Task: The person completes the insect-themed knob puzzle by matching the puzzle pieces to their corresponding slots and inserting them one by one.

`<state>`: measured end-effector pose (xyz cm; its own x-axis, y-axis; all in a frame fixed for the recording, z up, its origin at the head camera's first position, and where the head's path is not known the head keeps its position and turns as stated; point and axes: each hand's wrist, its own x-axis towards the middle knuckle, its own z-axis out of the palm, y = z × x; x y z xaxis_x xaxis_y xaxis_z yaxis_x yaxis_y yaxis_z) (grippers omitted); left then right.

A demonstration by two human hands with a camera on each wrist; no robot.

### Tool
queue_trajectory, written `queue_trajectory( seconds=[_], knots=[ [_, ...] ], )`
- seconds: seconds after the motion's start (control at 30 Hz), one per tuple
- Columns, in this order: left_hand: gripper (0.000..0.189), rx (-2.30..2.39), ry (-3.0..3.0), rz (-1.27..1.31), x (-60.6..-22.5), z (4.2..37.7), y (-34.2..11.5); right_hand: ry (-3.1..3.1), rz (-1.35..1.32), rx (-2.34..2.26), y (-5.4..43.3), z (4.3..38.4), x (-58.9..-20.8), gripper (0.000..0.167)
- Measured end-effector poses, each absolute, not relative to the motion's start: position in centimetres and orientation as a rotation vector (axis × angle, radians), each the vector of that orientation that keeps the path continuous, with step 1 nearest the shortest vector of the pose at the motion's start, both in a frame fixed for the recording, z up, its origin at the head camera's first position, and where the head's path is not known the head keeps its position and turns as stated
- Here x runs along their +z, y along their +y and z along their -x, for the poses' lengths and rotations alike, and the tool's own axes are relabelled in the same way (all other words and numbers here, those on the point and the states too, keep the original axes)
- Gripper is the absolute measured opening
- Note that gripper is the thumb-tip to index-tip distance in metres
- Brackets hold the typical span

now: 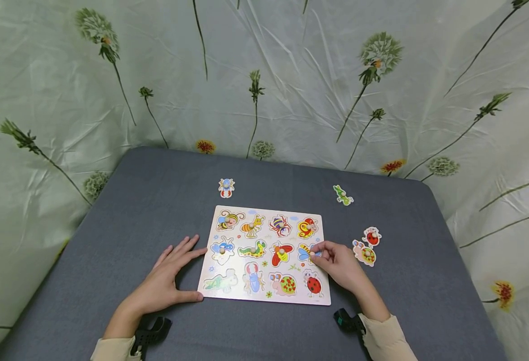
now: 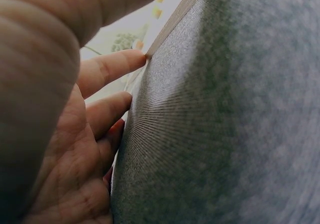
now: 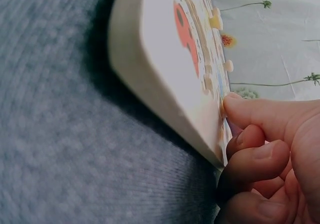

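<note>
A pink wooden peg puzzle board [image 1: 297, 299] lies flat before me. My left hand [image 1: 161, 283] is spread at its left side, with index fingertip and thumb touching the edge; the left wrist view shows these fingers [image 2: 112, 68] extended. My right hand [image 1: 343, 265] pinches the knob of a striped bee piece with blue wings [image 1: 303, 252] at the right of the middle row. In the right wrist view the thumb [image 3: 250, 111] meets the knob, while the other fingers curl beneath. Knobbed insect pieces fill the upper two rows. Printed pictures without knobs show along the bottom row.
Beyond the board lie a loose blue beetle piece [image 1: 226, 187] and a green grasshopper piece [image 1: 343, 195]. Right of it, a ladybug piece [image 1: 372, 235] touches a snail piece [image 1: 364, 253]. All rest on a dark grey cloth-covered table [image 1: 165, 185], backed by a flower-patterned curtain [image 1: 291, 100].
</note>
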<state>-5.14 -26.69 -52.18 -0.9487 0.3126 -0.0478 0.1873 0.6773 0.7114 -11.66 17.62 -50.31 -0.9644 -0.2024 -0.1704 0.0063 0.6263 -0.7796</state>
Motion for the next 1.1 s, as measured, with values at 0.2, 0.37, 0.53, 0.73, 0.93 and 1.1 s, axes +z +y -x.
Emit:
queue_trajectory(
  seconds=[0.2, 0.37, 0.53, 0.73, 0.93, 1.1],
  knots=[
    [0.106, 1.129, 2.727, -0.414, -52.15, 5.13, -26.67, 2.602, 0.139, -1.251, 17.55, 11.81, -50.32, 0.014],
    [0.106, 1.128, 2.724, -0.410, -52.06, 5.15, -26.66, 2.597, 0.137, -1.251, 17.51, 11.83, -50.32, 0.014],
    [0.106, 1.123, 2.720, -0.406, -51.99, 5.16, -26.69, 2.592, 0.147, -1.256, 17.51, 11.82, -50.36, 0.013],
    [0.105, 1.123, 2.724, -0.416, -52.05, 5.17, -26.72, 2.587, 0.140, -1.254, 17.53, 11.81, -50.26, 0.014],
    [0.106, 1.123, 2.726, -0.413, -52.04, 5.15, -26.71, 2.569, 0.164, -1.274, 17.80, 11.86, -50.15, 0.015],
    [0.106, 1.124, 2.725, -0.413, -52.05, 5.17, -26.71, 2.595, 0.171, -1.303, 18.24, 12.07, -49.95, 0.016]
  ],
)
